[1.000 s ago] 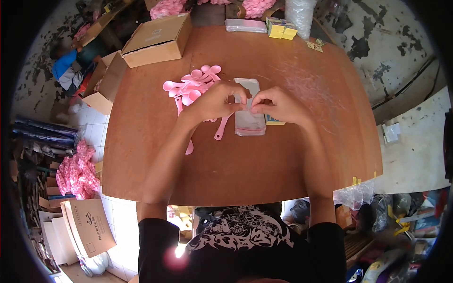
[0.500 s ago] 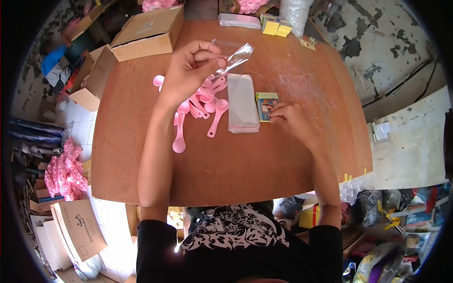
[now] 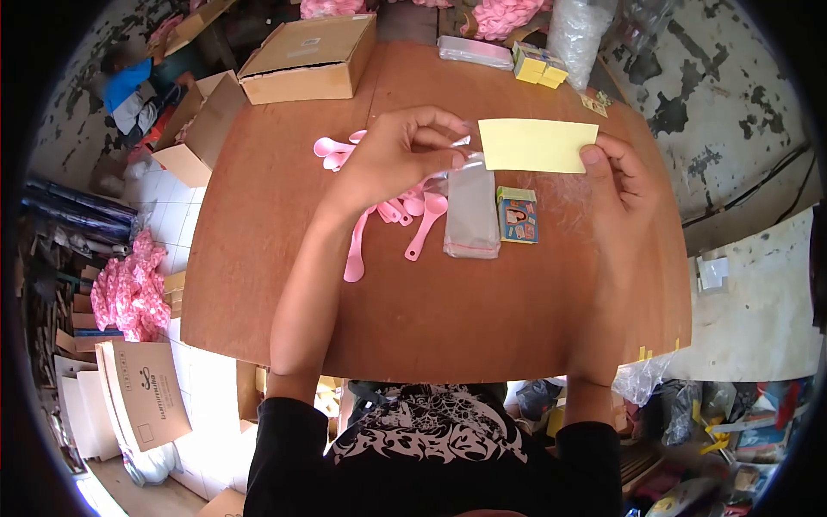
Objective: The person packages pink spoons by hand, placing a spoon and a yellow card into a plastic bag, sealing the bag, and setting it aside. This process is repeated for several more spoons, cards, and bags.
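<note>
My left hand point(image 3: 413, 155) pinches a small clear plastic bag point(image 3: 463, 148) above the table. In my right hand point(image 3: 622, 177) a pale yellow card point(image 3: 538, 146) is held up by its right edge, its left edge close to the bag. Below them lies a stack of clear bags point(image 3: 471, 211), with a stack of small printed cards point(image 3: 518, 215) just to its right. Pink spoons point(image 3: 425, 226) are scattered to the left of the bags, some of them hidden behind my left hand and forearm.
A closed cardboard box point(image 3: 308, 59) stands at the table's back left. Yellow card stacks point(image 3: 540, 65), packed bags point(image 3: 475, 52) and a plastic roll point(image 3: 581, 39) are at the back right. Plastic shreds lie at the right. A person point(image 3: 129, 93) sits at the far left.
My right hand has lifted a yellow card from the printed stack and brought it up beside the bag. My left hand, still with the bag, appears lower and further right; the whole view has shifted.
</note>
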Available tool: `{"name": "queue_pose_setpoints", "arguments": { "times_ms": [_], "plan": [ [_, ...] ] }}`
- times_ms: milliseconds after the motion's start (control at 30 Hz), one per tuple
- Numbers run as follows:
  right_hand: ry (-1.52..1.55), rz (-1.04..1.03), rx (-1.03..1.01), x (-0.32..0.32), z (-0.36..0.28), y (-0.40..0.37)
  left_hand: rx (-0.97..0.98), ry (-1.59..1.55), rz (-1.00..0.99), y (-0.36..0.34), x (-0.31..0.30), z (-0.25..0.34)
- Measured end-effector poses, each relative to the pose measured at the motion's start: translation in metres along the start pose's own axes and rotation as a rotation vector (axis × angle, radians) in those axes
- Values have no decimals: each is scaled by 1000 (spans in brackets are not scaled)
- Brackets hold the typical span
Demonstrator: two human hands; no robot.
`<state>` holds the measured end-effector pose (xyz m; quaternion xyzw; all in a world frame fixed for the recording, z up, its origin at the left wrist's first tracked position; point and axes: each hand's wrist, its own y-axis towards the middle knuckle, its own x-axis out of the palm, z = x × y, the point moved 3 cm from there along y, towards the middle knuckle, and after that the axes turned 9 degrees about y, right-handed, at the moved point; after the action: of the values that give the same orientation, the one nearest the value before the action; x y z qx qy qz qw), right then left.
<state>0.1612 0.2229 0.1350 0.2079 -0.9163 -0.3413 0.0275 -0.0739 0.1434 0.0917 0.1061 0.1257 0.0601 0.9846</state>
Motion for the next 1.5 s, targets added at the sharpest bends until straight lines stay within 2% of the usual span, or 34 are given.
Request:
{"name": "queue_pose_setpoints", "arguments": {
  "times_ms": [133,233,367,467,533,667,733,833,967,1067,1133,1167,1367,1433,1467,1500],
  "plan": [
    [69,92,-7,10,13,3,32,23,-58,-6,5,10],
    [-8,1,-44,6,16,5,74,52,-52,-7,3,13],
    [23,79,-67,4,12,3,126,109,-95,-4,4,2],
    [31,55,-46,4,9,2,101,76,-84,-6,6,7],
    [7,-64,129,6,8,2,92,70,-74,-7,7,7],
    [-2,-129,55,10,11,2,0,169,-110,-13,10,20],
    [-37,-184,54,13,11,0,37,134,-114,-12,16,17],
    [19,-109,28,19,14,-2,64,114,-121,-13,19,18],
    [19,-134,57,22,11,-6,24,99,-123,-14,21,19],
    [-59,-229,37,27,9,-6,81,77,-82,-14,24,18],
    [-79,-342,-107,32,1,-4,87,65,-81,-14,25,22],
    [-79,-343,-109,33,2,-4,92,52,-80,-14,25,23],
    [48,-492,-28,35,12,-8,107,97,-81,-17,27,35],
    [66,-617,62,35,13,-9,95,112,-90,-17,29,34],
    [67,-618,61,35,13,-10,83,126,-99,-17,30,33],
    [72,-649,150,37,16,-14,82,126,-98,-17,31,34]
  ]
}}
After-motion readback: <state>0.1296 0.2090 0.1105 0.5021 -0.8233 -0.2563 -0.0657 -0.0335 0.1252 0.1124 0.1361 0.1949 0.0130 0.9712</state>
